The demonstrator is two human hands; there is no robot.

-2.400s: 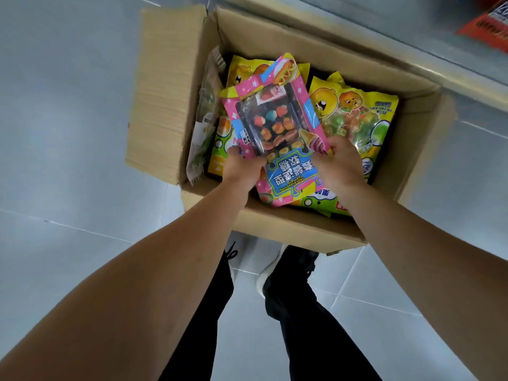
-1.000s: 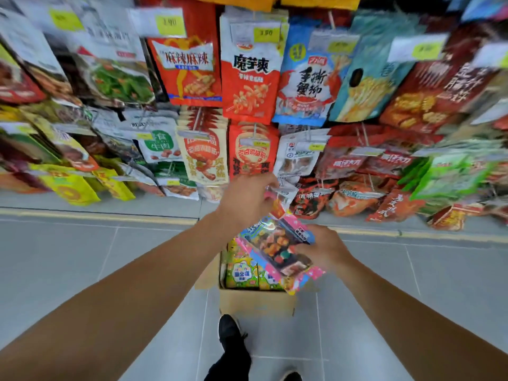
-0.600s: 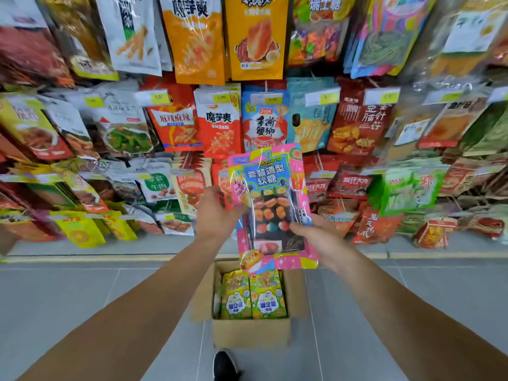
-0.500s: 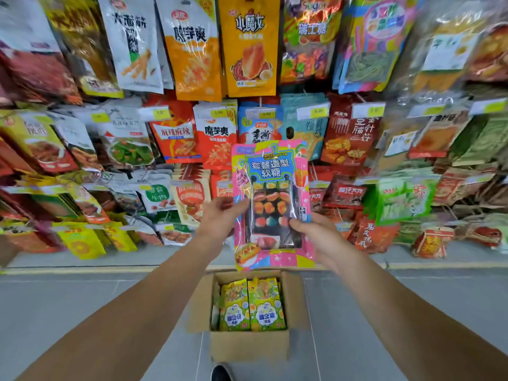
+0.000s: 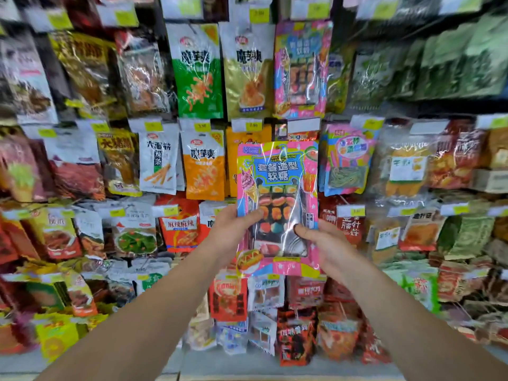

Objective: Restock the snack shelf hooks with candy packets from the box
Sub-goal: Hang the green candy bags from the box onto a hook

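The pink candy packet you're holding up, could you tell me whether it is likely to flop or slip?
The pink candy packet probably stays fairly flat: it stands upright though gripped only low down. Its glossy film may be slippery, so the left hand and right hand pinching both edges seems wise.

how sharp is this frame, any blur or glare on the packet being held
Head view: the pink candy packet in the centre is fairly sharp, its blue label readable, with white glare streaks across its clear window; the left hand and right hand gripping it are clear too. The hanging snack packets toward the edges smear with motion blur, and the wide-angle lens bows the rows outward.
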